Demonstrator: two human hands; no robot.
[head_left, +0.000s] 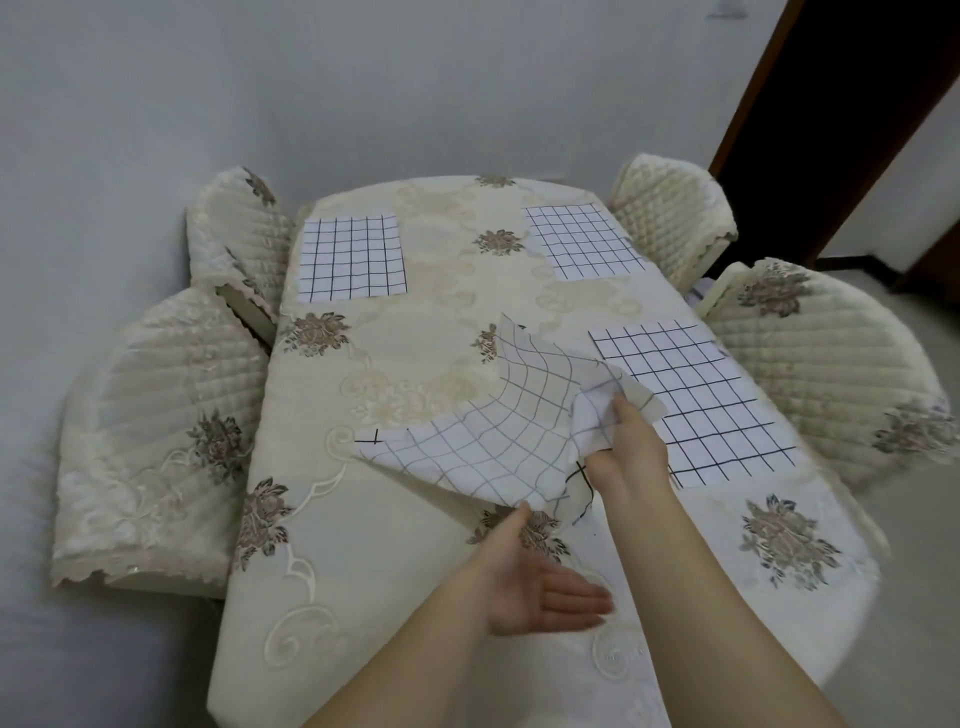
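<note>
A white cloth with a dark grid pattern (488, 431) hangs lifted above the middle of the table, bent and partly folded over. My right hand (626, 441) grips its right side, bunching the fabric. My left hand (540, 587) is below the cloth's near corner, palm up, fingers straight, its thumb touching the hanging edge. Three more grid cloths lie flat on the table: one at the far left (350, 257), one at the far right (584, 241), one at the right (691, 400).
The table (363, 545) has a cream embroidered cover with brown flower prints. Two quilted covered chairs (156, 431) stand along its left side and two (821, 364) along its right. A pale wall is behind, a dark doorway (831, 104) at the far right.
</note>
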